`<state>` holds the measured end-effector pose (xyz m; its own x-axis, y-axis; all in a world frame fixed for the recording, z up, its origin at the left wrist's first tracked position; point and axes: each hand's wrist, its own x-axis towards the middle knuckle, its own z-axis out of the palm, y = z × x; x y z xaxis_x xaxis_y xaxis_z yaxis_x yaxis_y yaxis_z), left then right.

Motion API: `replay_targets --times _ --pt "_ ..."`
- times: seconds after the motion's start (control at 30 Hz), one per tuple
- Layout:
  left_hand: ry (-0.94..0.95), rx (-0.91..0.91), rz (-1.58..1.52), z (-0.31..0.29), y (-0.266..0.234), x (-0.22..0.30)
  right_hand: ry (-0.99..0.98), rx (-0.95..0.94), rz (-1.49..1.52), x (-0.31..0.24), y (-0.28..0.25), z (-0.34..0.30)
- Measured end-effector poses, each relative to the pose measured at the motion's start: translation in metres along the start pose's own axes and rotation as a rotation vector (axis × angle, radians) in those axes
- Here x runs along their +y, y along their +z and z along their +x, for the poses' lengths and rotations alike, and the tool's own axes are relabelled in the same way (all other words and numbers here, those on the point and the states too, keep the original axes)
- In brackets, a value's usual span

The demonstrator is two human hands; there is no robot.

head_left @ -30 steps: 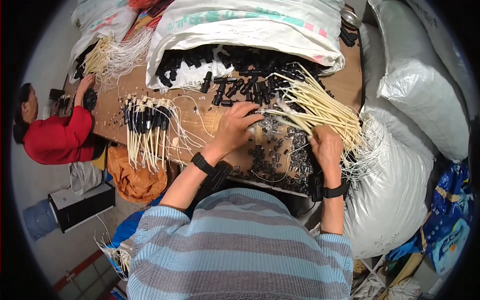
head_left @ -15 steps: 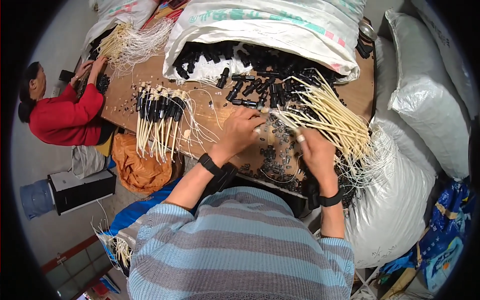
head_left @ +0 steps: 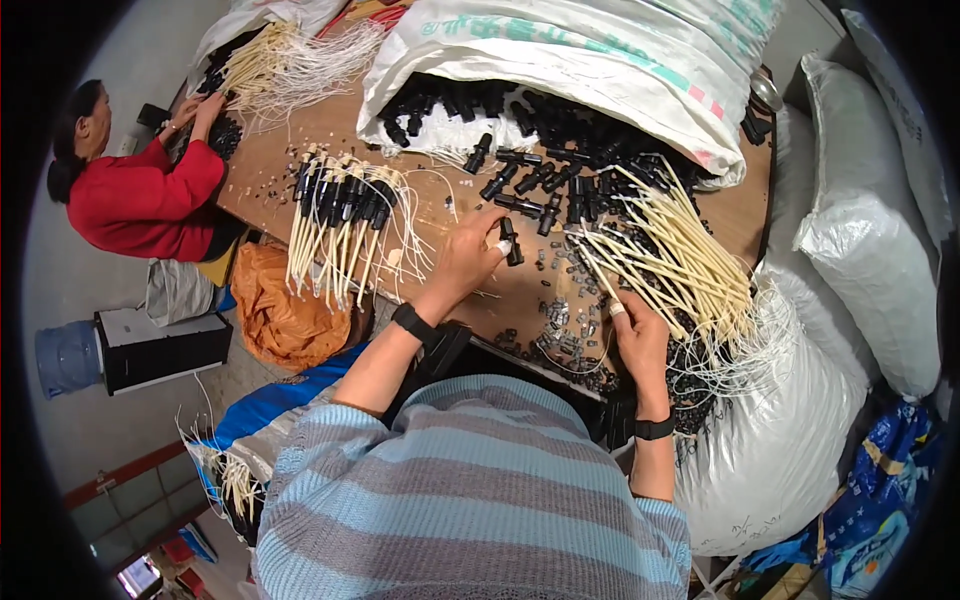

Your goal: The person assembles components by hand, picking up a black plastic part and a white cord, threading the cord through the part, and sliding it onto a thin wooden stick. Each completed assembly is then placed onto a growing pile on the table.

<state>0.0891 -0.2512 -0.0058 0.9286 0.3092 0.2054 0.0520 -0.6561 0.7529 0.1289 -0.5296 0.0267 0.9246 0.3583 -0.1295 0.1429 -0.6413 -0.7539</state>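
My left hand [head_left: 464,262] pinches a black plastic fitting [head_left: 511,243] between thumb and fingers, just above the wooden table [head_left: 425,200]. To its right, my right hand [head_left: 641,340] grips a thin cream-coloured tube [head_left: 597,270] near its lower end. The tube slants up and left, and its tip is apart from the fitting. Beside that hand lies a bundle of similar cream tubes [head_left: 700,265] with white strings at their near ends. Loose black fittings [head_left: 520,205] lie beyond my hands. Small dark pieces [head_left: 570,325] are scattered between them.
A white woven sack [head_left: 570,65] spills black fittings at the back. Left of my hands stand grouped tubes fitted with black parts [head_left: 345,205]. A person in red [head_left: 150,205] works at the far left. Full white sacks [head_left: 770,430] crowd the right side.
My hands have moved apart, the right one coming nearer to me. The black fitting now shows plainly in my left hand. The whole view has shifted slightly.
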Motion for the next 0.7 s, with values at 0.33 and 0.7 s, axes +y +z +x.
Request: replay_targets --times 0.33,0.7 --pt "-0.004 -0.031 0.370 -0.034 -0.074 -0.020 -0.027 0.202 -0.205 0.027 -0.012 0.023" --pt "0.289 -0.152 0.003 0.016 -0.001 0.007 -0.122 -0.018 0.129 -0.021 0.014 -0.006"
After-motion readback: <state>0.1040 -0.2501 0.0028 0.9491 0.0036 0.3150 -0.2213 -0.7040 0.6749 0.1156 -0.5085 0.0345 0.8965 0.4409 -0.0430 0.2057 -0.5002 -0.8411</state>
